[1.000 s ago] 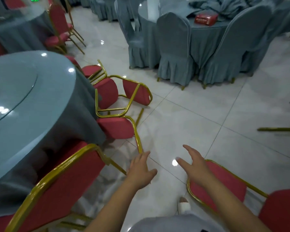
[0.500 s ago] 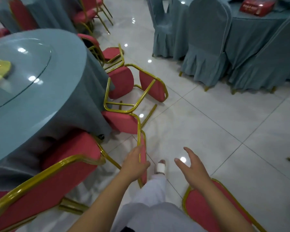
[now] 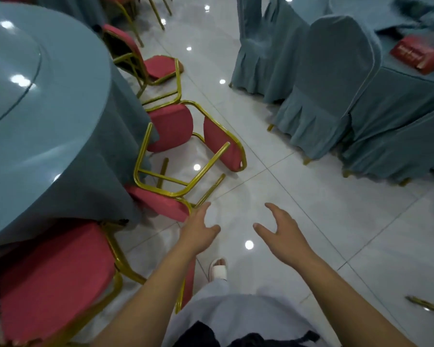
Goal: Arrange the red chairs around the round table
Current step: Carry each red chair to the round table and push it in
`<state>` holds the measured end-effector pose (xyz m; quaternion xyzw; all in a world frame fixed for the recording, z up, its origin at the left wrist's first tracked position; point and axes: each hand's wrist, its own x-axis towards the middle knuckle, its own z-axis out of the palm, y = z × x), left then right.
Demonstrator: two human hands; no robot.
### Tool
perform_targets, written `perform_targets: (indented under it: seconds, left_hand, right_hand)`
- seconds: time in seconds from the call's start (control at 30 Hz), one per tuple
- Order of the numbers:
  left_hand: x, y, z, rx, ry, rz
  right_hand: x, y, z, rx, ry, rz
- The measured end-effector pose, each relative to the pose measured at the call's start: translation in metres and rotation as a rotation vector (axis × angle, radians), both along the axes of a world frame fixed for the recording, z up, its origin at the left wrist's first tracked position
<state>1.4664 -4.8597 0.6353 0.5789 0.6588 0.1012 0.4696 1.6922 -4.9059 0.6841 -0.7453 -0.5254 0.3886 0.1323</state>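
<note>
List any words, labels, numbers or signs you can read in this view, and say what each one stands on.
Gold lettering on the red box, which lies on the cloth-covered table at upper right: too blurred to read.
No text shows on the red chairs, the round table or the floor tiles.

Glossy tiled floor (image 3: 323,221), matt grey-blue tablecloth (image 3: 90,171), red fabric chair seats (image 3: 53,279), shiny gold metal frames (image 3: 178,186)

The left hand (image 3: 198,231) and right hand (image 3: 283,229) reach forward (fingers (image 3: 270,208) loosely spread).
</note>
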Motion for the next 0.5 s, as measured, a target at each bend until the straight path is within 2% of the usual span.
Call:
perform_targets:
  seconds: [0.1, 0.3, 0.5]
  left_hand:
    - [-0.013, 0.018, 0.002, 0.028, -0.010, 0.134]
    - [-0.049, 0.020, -0.003, 0.007, 0.029, 0.427]
    - [-0.060, -0.032, -0.001, -0.184, 0.214, 0.741]
  right_hand:
    - [-0.013, 0.035, 0.002, -0.028, 0.001, 0.105]
    - [-0.050, 0.118, -0.003, -0.046, -0.003, 0.454]
    - [-0.108, 0.174, -0.017, -0.048, 0.028, 0.962]
